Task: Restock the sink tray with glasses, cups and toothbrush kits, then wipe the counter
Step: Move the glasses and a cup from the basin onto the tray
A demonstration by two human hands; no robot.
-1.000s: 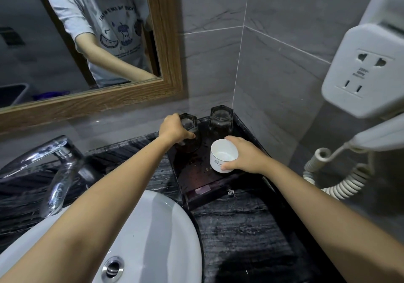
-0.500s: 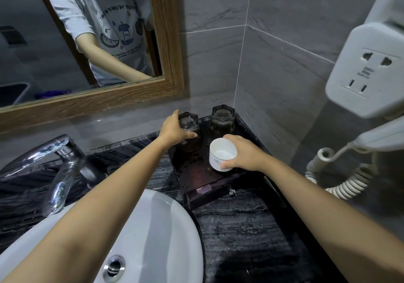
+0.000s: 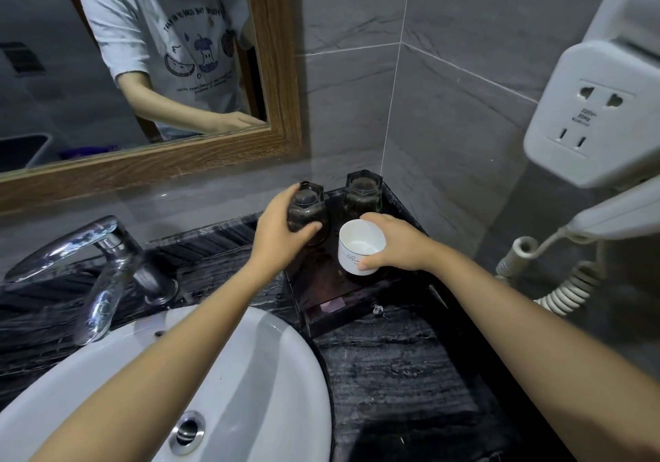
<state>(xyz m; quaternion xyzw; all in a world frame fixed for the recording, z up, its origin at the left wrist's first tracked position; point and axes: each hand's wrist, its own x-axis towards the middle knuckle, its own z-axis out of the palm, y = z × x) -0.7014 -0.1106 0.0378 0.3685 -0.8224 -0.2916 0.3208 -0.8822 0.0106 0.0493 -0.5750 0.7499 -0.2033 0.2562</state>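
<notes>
Stocking the tray (image 3: 321,304): my left hand (image 3: 276,238) grips a glass (image 3: 305,209), my right hand (image 3: 396,243) a cup (image 3: 359,249); next, set both down upright.

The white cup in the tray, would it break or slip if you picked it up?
The white cup looks glazed ceramic, so probably hard, smooth, and breakable if dropped. It is short and wide, so unlikely to tip. The right hand wraps it fully, suggesting it is light.
</notes>
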